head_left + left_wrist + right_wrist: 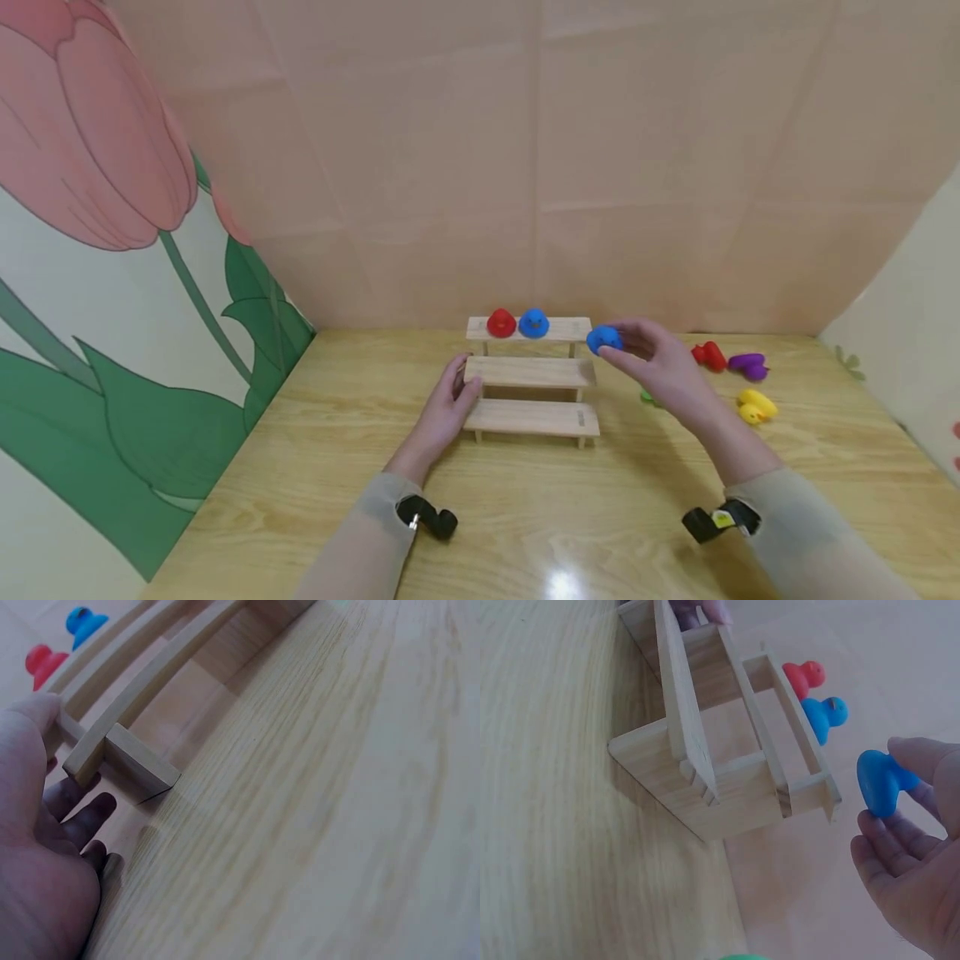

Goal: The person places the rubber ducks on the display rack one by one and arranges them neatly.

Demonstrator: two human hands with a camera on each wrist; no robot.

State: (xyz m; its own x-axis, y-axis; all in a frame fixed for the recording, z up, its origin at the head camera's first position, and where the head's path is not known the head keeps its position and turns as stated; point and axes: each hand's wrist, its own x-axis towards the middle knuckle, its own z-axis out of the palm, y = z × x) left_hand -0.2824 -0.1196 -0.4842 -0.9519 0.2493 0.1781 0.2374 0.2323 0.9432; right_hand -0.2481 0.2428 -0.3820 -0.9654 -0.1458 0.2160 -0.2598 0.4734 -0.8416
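A three-tier wooden step shelf [531, 372] stands on the table. On its top tier a red rubber duck [501, 323] and a blue rubber duck [534, 323] sit side by side. My left hand [450, 404] grips the shelf's left end at the middle tier, thumb on the board and fingers curled at the side [34, 795]. Between thumb and fingers my right hand [660, 362] pinches a second blue rubber duck [881, 782]. It hangs in the air just off the top tier's right end, beside the seated blue duck.
Right of the shelf lie another red duck [709, 357], a purple duck [748, 366] and a yellow duck [757, 406], tipped over. A green item [648, 398] shows partly behind my right hand. A pinkish sheet [450, 167] hangs behind the table; a tulip mural covers the left wall.
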